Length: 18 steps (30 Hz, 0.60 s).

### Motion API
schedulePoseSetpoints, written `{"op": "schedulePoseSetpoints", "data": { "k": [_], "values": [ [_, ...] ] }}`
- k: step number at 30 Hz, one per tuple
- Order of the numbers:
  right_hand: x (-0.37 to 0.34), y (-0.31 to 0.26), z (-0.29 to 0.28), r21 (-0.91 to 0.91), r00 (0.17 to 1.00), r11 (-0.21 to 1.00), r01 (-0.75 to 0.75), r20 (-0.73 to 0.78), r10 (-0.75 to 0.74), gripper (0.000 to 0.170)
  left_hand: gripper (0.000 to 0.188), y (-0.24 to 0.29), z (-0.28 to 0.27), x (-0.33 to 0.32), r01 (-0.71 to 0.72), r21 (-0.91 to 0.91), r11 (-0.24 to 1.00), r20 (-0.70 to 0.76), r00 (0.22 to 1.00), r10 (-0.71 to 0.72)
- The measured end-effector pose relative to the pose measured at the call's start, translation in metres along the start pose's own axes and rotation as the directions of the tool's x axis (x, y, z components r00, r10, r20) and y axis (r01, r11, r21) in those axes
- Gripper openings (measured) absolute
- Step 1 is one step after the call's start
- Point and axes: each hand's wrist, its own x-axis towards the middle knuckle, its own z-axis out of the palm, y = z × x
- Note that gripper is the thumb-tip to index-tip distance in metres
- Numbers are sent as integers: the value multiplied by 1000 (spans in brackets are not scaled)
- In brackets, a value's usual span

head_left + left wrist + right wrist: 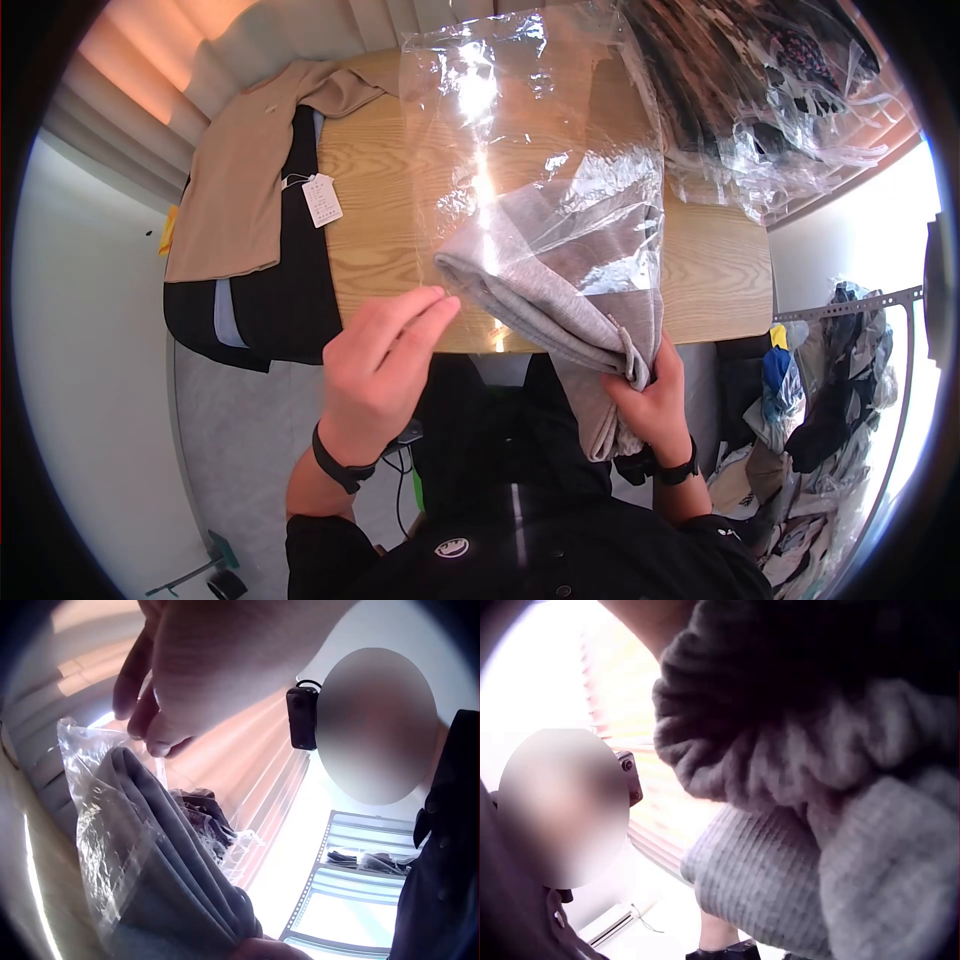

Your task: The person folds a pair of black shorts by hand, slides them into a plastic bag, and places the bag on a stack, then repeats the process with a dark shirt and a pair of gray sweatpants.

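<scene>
A folded grey knit garment (545, 285) lies slantwise across the table's front edge, its upper part inside a clear plastic bag (560, 140). Its lower end hangs past the edge; the right wrist view shows a gathered band (780, 757) and ribbed knit (757, 877) close up. My right hand (655, 400) grips the garment at its lower right, thumb on top and fingers hidden beneath. On the other side, my left hand (380, 360) pinches the bag's edge with its fingertips, left of the fold. The left wrist view has these bent fingers (154, 727) above the bagged garment.
A beige top (235, 190) lies over black clothing (300, 290) with a white tag (322, 200) at the table's left. Bagged clothes (760, 90) are piled at the back right. A metal rack (905, 340) with packed garments stands to the right.
</scene>
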Motion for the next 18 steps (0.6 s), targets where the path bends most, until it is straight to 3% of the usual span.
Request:
{"op": "schedulePoseSetpoints", "data": {
  "k": [4,7,8,11,12,14,15,18],
  "values": [
    [0,-6,6,-65,997,995,76,26,-75,50,23,16,8,0,-97,-14,995,25,995,98],
    [-1,-7,11,-46,997,996,72,38,-70,51,15,32,17,5,-219,1,976,73,973,219],
    [2,-8,16,-5,991,991,131,28,-130,52,15,36,21,8,-234,9,972,54,971,234],
    [6,-18,23,-17,985,985,170,16,-169,54,23,43,30,21,-160,-11,987,61,985,160],
    [6,-20,23,-19,983,983,183,3,-183,54,23,43,30,24,-174,-8,985,51,983,174],
    [2,-27,26,-59,991,991,122,58,-118,53,28,39,29,25,-203,67,977,168,967,189],
    [6,-30,26,-82,986,984,160,55,-156,60,37,39,30,26,-235,40,971,166,960,225],
    [10,-23,32,-48,987,986,161,5,-161,66,37,50,34,27,-267,2,964,186,947,262]
  ]
}}
